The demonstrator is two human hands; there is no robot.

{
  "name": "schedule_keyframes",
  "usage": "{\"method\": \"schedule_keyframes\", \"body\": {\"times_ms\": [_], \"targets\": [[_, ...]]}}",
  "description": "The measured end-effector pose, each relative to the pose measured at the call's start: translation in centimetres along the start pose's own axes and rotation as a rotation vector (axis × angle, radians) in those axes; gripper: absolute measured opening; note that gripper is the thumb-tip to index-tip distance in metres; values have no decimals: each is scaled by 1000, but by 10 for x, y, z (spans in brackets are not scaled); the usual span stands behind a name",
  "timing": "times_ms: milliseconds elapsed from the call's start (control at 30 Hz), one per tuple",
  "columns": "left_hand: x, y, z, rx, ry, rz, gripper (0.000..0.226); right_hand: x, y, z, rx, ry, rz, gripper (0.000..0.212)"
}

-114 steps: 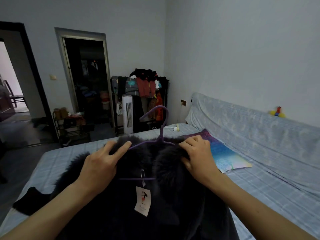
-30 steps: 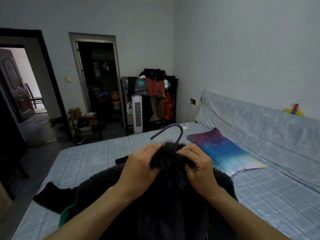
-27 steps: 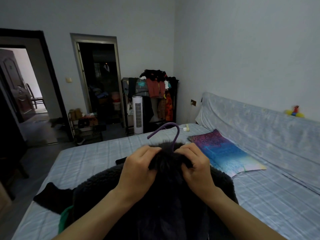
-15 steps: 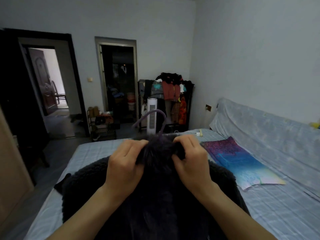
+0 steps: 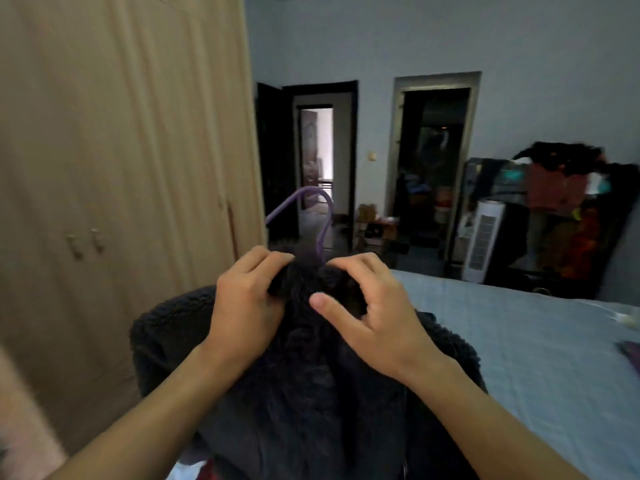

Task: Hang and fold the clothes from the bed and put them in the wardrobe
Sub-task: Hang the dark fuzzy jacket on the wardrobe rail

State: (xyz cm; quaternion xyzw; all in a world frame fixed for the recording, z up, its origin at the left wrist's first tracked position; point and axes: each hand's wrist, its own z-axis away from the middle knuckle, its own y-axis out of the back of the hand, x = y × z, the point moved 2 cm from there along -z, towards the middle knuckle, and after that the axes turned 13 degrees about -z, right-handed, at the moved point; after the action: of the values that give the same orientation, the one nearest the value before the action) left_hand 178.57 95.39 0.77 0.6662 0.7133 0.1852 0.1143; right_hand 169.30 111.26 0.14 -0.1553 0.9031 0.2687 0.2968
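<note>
The wardrobe point(image 5: 121, 202) fills the left, doors closed, its knobs point(image 5: 85, 240) left of the hands. The left hand point(image 5: 246, 303) grips the collar of the dark fleece coat point(image 5: 311, 393), which hangs near, between the arms, its length running downward. The purple hanger hook point(image 5: 313, 216) rises just beyond the knuckles, its tip pointing left. The right hand point(image 5: 377, 320) hooks its fingers into the collar, thumb free. The bed point(image 5: 519, 341) lies to the right. The left hand is nearer the doors and would probably be the one to open them.
</note>
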Motion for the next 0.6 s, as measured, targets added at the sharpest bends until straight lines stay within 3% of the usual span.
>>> {"method": "schedule_keyframes", "body": {"times_ms": [100, 333, 500, 600], "targets": [[-13, 46, 15, 8, 66, -90, 27, -22, -38, -8, -83, 13, 79, 61], [-62, 153, 56, 10, 254, -250, 24, -84, -140, -27, -155, 209, -88, 18], [-97, 230, 91, -1, 300, -419, 20, -134, -220, -13, -150, 321, -169, 39], [-119, 282, 114, 5, 290, -649, 17, -172, -270, -3, -174, 347, -242, 23]]}}
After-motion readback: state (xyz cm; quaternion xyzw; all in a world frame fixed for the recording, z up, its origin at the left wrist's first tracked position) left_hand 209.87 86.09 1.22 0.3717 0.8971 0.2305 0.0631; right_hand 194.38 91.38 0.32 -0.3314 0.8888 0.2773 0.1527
